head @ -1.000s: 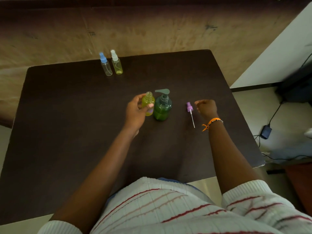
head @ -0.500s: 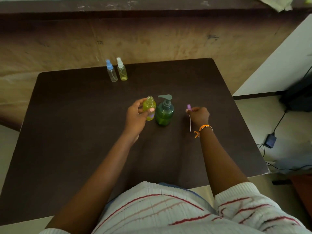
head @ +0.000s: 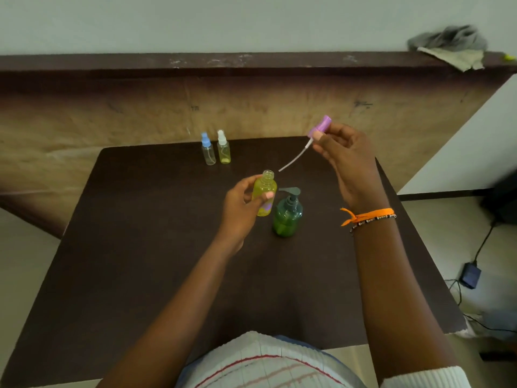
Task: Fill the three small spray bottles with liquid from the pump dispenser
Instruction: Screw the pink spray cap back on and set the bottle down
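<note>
Capping step, I'd say: left hand (head: 240, 203) grips the open yellow spray bottle (head: 264, 196) beside the pump dispenser (head: 287, 214); right hand (head: 345, 161) pinches the purple sprayer cap (head: 319, 127). Next, tube into neck.

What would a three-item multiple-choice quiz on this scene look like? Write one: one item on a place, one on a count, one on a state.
1. Where does the green pump dispenser stand?
A. just right of the open yellow bottle
B. on the far ledge
C. on the floor

2. How many capped spray bottles stand at the table's far edge?
A. one
B. two
C. four

3. What state is the purple spray cap in?
A. screwed onto a bottle
B. lying on the table
C. lifted off, tube hanging free

Answers:
1 A: it stands beside the bottle that the left hand holds.
2 B: the blue-capped bottle and the white-capped bottle.
3 C: the right hand pinches it above the table.
</note>
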{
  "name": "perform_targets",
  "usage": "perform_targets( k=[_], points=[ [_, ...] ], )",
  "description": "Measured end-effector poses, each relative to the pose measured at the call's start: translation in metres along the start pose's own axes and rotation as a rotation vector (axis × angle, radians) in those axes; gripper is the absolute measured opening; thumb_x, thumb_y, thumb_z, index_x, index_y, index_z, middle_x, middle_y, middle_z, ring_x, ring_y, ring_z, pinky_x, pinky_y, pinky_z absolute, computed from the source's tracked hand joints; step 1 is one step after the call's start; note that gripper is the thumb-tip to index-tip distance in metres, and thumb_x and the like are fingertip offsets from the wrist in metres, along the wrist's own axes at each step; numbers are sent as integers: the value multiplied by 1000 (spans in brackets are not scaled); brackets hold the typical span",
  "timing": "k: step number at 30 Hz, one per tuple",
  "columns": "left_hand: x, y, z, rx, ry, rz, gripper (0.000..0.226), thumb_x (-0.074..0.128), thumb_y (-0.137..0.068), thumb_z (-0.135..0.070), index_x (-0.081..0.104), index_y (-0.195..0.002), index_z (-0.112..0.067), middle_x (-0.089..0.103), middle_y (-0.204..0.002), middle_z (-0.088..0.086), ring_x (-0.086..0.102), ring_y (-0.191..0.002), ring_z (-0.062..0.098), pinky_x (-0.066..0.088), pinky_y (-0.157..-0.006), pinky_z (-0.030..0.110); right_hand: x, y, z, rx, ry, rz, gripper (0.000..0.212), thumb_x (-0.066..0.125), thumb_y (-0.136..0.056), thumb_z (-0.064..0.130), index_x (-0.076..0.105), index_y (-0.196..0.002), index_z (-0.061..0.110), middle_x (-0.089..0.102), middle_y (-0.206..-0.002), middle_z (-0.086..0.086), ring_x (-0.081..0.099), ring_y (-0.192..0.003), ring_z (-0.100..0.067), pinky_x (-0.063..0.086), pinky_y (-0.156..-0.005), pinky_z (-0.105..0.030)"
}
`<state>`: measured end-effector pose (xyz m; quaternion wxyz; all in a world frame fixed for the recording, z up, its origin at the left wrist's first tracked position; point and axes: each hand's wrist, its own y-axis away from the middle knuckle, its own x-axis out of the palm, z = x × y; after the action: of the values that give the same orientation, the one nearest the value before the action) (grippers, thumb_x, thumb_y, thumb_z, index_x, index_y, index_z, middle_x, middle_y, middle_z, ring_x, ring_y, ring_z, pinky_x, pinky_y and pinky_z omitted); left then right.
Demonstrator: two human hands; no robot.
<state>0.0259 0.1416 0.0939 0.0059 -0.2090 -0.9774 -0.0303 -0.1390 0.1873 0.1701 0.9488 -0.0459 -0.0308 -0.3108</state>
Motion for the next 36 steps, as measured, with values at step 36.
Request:
perform_targets(
  k=[36],
  points=[
    [-25, 7, -55, 205, -78, 161, 28, 61, -87, -15, 60, -111, -30, 69, -103, -6, 64, -99, 11, 50, -88, 28, 36, 16, 19, -104, 179, 529, 23, 60, -90, -1, 67, -102, 16, 71, -98, 1, 67, -95, -2, 50, -93, -19]
  ],
)
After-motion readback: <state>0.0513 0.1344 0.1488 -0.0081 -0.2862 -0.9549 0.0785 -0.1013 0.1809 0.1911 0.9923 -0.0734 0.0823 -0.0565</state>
